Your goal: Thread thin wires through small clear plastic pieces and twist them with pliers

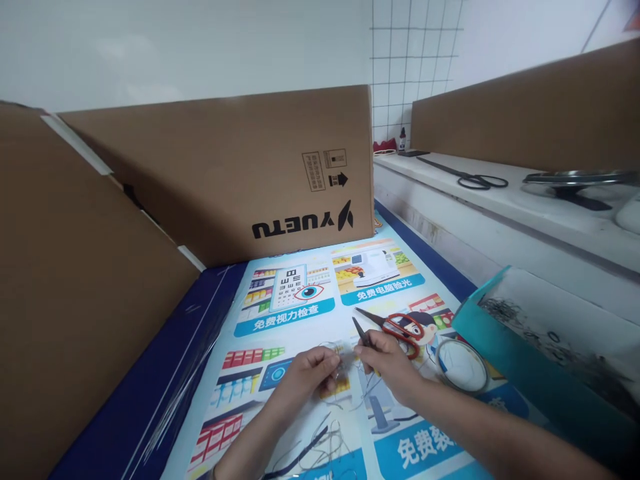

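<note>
My left hand [316,369] is closed in a pinch, with thin silvery wire [340,365] at its fingertips. My right hand [386,360], just to the right, is closed around a small dark pointed tool [361,331], its tip pointing up and left; the fingers hide most of it, so its kind is unclear. Scissors with red handles [404,328] lie just beyond my right hand. A round white dish with a clear rim [463,365] sits by my right wrist. Loose curls of thin wire [327,447] and a dark strip [305,453] lie below my hands.
A teal box [505,347] holding many small dark wire-like pieces stands at right. A large cardboard panel [215,173] closes off the back and left. Black scissors [475,179] and a metal-rimmed round object [580,179] lie on the white ledge [450,193]. A printed sheet [345,320] covers the table.
</note>
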The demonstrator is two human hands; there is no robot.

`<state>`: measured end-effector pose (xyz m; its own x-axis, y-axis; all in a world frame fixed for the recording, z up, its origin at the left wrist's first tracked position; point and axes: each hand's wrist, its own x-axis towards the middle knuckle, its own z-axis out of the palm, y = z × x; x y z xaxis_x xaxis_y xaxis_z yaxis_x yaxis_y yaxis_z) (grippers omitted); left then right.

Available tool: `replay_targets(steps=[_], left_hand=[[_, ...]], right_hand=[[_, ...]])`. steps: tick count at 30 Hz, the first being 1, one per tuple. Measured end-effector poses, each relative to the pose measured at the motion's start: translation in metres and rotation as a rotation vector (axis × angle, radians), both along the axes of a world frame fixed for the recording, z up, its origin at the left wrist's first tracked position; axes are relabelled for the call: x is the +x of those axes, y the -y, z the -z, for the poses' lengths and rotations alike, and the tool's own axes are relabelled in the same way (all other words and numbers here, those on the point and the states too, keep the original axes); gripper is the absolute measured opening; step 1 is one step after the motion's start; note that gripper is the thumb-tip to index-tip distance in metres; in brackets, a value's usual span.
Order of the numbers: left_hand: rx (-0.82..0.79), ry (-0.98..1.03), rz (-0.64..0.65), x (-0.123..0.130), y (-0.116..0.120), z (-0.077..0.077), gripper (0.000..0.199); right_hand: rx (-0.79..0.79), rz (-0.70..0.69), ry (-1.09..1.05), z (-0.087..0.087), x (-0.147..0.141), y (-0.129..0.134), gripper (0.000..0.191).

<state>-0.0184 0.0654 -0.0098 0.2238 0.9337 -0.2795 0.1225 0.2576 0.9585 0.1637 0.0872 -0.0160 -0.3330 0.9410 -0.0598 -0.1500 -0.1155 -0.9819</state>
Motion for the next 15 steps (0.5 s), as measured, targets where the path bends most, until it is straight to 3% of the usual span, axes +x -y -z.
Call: replay_targets(steps=[9,15], left_hand=[[0.274,-0.190,-0.109,0.0052,0.0065,-0.0044,0.024],[0.261,-0.158,-0.106,0.0044,0.0063,-0.0009,0.030]], right_hand=[[0.003,-0.014,0.069,0.0034,-0.0026,-0.0028,0.021],[-0.013,-0.020,0.093,-0.0032,-0.0031,-0.0035,0.022]])
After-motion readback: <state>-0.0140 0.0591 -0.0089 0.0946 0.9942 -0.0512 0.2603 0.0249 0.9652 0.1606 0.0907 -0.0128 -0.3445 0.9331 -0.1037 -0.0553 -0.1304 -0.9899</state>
